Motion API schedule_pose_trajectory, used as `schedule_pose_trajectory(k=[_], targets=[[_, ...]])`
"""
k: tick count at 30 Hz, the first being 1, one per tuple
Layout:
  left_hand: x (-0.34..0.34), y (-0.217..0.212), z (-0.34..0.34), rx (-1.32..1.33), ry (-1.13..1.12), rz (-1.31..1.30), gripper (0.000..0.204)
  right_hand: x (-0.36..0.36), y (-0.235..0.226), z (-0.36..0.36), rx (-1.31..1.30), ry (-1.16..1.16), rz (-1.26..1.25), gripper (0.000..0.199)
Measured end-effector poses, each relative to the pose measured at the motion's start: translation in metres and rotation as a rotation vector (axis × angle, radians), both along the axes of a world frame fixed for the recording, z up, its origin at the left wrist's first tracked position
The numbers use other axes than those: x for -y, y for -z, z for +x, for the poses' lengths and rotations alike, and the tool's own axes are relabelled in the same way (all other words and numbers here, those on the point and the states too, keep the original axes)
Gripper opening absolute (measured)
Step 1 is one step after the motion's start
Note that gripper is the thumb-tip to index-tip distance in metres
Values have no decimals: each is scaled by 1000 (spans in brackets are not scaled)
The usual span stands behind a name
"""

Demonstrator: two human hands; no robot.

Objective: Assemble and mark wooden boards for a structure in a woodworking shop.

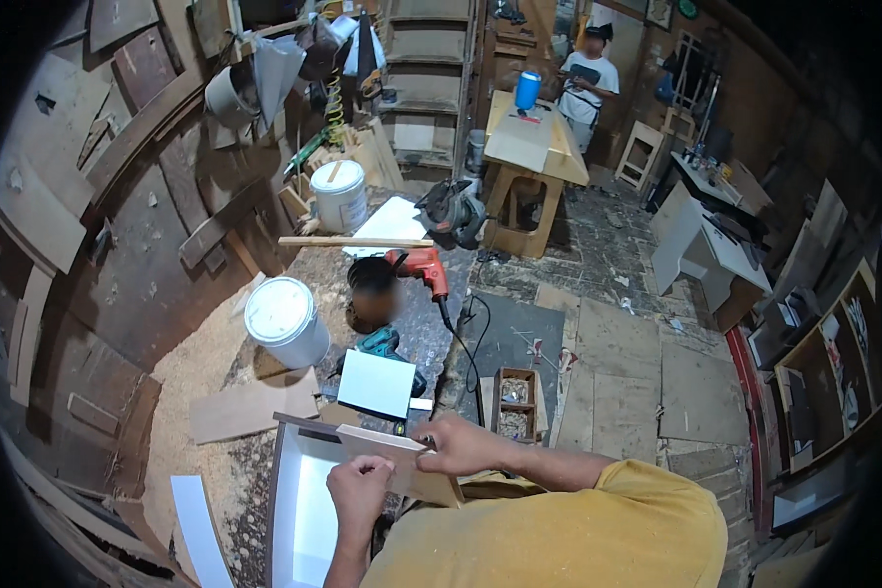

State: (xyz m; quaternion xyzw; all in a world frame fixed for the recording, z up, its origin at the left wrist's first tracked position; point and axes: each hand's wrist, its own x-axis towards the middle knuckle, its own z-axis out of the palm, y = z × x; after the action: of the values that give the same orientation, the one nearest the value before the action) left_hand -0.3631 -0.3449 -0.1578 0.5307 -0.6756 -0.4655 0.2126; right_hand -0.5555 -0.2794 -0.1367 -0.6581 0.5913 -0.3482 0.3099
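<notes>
Head cam: right hand (pixel 464 446) has thumb and fingers closed over the upper edge of a wooden board (pixel 426 478), which sits right in front of the yellow shirt (pixel 549 534). Left hand (pixel 356 490) is by the board's face, fingers curled together, can't tell if they're pinching anything. Dark-rimmed white box (pixel 312 495) is just left of that. Past the board there's a white panel (pixel 376 384), a teal drill (pixel 380 342) and a red drill (pixel 423 267).
</notes>
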Motion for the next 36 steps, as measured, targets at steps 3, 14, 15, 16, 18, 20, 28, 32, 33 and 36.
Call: schedule_pose_trajectory(k=[3, 14, 15, 16, 18, 20, 28, 32, 33, 36], targets=[[-5, 3, -16, -63, 5, -20, 16, -14, -4, -1, -47, 62, -89, 29], [-23, 44, -43, -23, 113, -36, 17, -40, 13, -3, -152, 178, 22, 30], [-24, 47, -42, 11, 127, -64, 17, -39, 13, -3, -169, 157, 54, 30], [-26, 48, -41, 17, 136, -63, 17, -40, 14, -3, -185, 135, 84, 31], [-25, 47, -41, 65, 160, -46, 17, -40, 15, -1, -206, 160, 86, 29], [-22, 51, -38, 57, 189, -38, 18, -40, 15, -1, -234, 183, 84, 27], [-12, 73, -13, -99, 337, 55, 15, -40, 23, 2, -180, 174, 111, 29], [-6, 75, -3, -212, 350, 215, 10, -35, 20, 1, -139, 146, 101, 30], [-6, 78, -1, -254, 350, 252, 9, -35, 22, 0, -137, 147, 99, 31], [-5, 80, 4, -292, 339, 316, 6, -32, 23, -3, -123, 149, 119, 31]])
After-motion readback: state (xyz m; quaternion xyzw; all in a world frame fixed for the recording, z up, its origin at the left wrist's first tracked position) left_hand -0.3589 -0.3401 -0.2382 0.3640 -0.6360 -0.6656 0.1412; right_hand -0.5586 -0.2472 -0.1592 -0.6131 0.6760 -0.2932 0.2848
